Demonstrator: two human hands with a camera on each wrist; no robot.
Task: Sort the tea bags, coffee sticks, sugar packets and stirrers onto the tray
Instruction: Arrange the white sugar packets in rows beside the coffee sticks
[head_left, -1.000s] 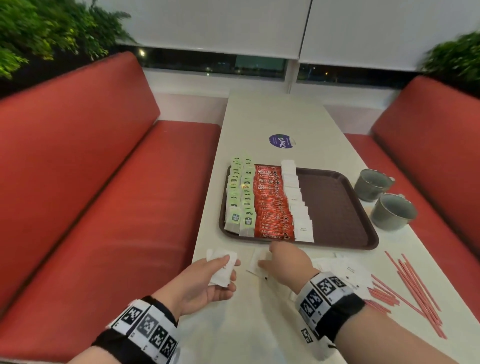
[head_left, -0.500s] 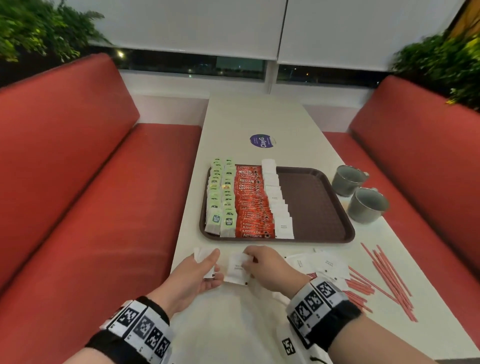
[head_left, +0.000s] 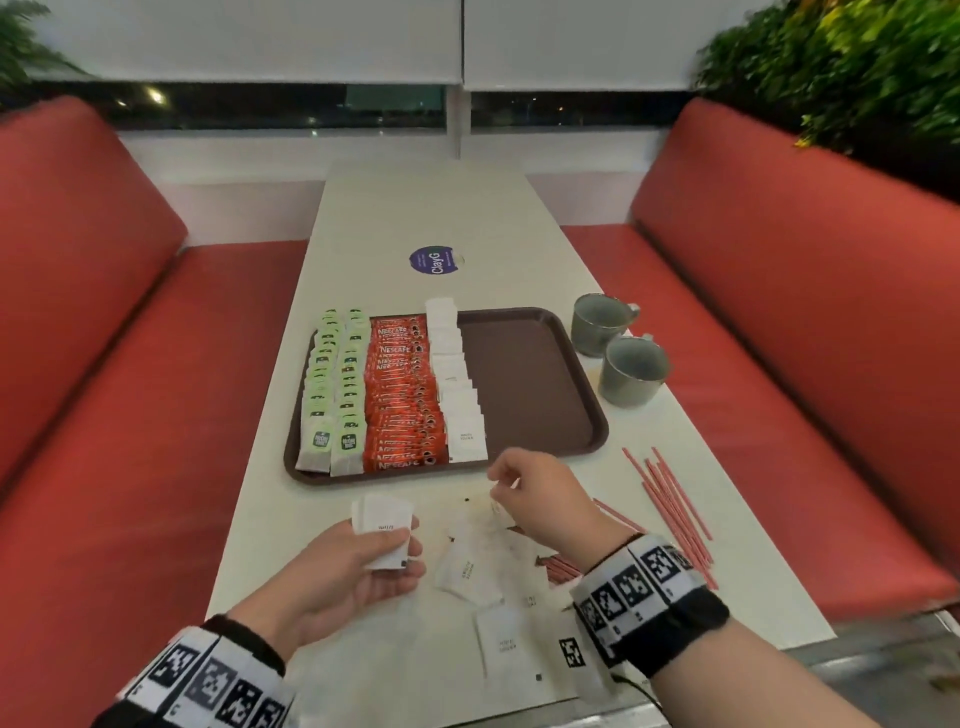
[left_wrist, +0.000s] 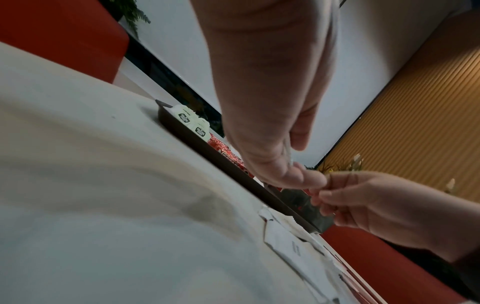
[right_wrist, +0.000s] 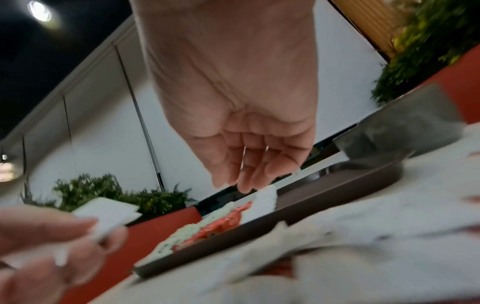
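Where half a second ago the right hand (head_left: 540, 493) was down at a white packet beside the left, it now hangs lifted just short of the tray (head_left: 524, 374), its fingers loosely curled and a little apart, holding nothing that the right wrist view shows; the left hand (head_left: 358, 566) meanwhile grips a small fan of sugar packets (head_left: 384, 525), thumb on top and fingers curled beneath, and that fan looks thicker than it did, so my reading is that a packet has just been passed across and added to the stack; this suggests the packets are being gathered in one hand before they go to the tray in a batch. On the tray the tea bags (head_left: 332, 395) fill the left rows, the coffee sticks (head_left: 402, 395) the middle, and a column of sugar (head_left: 457, 384) sits beside them, with the right half bare brown; loose sugar packets (head_left: 470, 566) remain on the table (head_left: 415, 208) between the wrists, and the pink stirrers (head_left: 670, 499) lie untouched to the right, near two grey cups (head_left: 618, 348); so sugar is part done and the stirrers not yet begun.
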